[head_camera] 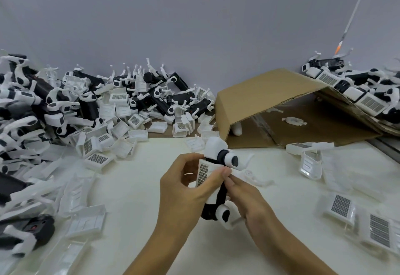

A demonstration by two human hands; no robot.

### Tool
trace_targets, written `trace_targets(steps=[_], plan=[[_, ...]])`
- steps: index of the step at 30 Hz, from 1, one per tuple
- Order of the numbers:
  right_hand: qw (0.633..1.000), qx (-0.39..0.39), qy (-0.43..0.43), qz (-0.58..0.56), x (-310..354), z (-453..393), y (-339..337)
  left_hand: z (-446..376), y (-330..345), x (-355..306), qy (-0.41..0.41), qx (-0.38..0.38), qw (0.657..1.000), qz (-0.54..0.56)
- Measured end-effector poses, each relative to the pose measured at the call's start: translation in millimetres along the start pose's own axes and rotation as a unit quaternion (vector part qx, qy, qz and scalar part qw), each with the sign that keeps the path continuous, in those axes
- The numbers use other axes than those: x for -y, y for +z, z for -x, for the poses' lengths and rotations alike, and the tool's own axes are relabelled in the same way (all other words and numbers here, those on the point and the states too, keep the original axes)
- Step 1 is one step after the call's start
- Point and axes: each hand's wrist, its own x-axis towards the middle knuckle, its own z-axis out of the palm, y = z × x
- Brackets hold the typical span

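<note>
the unit (216,152), a black-and-white plastic piece, is held above the table (134,188) between both hands. the left hand (184,190) wraps round its white shell (211,171), fingers curled over the far side and the thumb lying across the near edge, just beside the grid label (203,174). the right hand (249,199) pinches it at the seam where the shell meets the black arm (221,194), fingertips touching the left thumb tip. a white cap with a dark spot sticks out just beyond the fingertips of both hands, and another hangs below the right palm.

judging by how it looks, this unit is nearly done: shell, arm and both caps are already together, and the pinch seems to be pressing or checking the last fit. what is left is to seat that joint and set the unit aside.

well beyond the left fingers lies a big pile (65,105) of like units, with loose shells (121,147) nearer. past the right fingers sit a small hooked part (257,180), a tipped box (270,92), a second heap (357,88), and packets (339,206) out to the right. plenty of shells remain, so the job overall looks far from over.
</note>
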Motion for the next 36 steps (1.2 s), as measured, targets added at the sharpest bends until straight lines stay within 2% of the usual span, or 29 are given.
trace_targets(steps=[2,4,6,8,10,13,15,18,22,27,29,32,36], plan=[[1.0,-0.004,0.002,-0.02,-4,0,-4,0,1,0,-0.045,0.018,0.999,-0.019],[1.0,0.009,-0.019,-0.023,-2,3,-1,0,1,-2,-0.114,0.076,0.991,-0.007],[0.998,-0.038,-0.04,0.011,2,5,1,0,1,-4,-0.151,0.143,0.978,0.009],[0.991,-0.105,-0.065,0.056,4,3,0,2,3,-4,-0.155,0.166,0.974,0.002],[0.985,-0.143,-0.084,0.043,9,4,-1,3,5,0,-0.139,0.156,0.978,-0.011],[0.989,-0.11,-0.102,0.019,12,7,-2,7,8,5,-0.103,0.148,0.984,-0.011],[0.991,-0.086,-0.1,0.007,14,8,-1,8,7,4,-0.107,0.162,0.981,0.008],[0.99,-0.09,-0.111,-0.009,13,6,-5,4,6,0,-0.114,0.194,0.974,0.007],[0.982,-0.107,-0.149,0.03,13,7,-7,-2,1,-6,-0.067,0.156,0.985,0.011],[0.989,-0.088,-0.115,0.033,12,5,-6,-2,2,-1,-0.088,0.119,0.989,0.01],[0.988,-0.103,-0.103,0.044,12,4,-4,0,6,0,-0.08,0.104,0.991,-0.003],[0.981,-0.136,-0.113,0.081,8,4,-4,2,8,2,-0.063,0.079,0.995,0.002],[0.979,-0.145,-0.136,0.051,7,7,-3,7,11,-3,-0.057,0.081,0.995,0.024]])
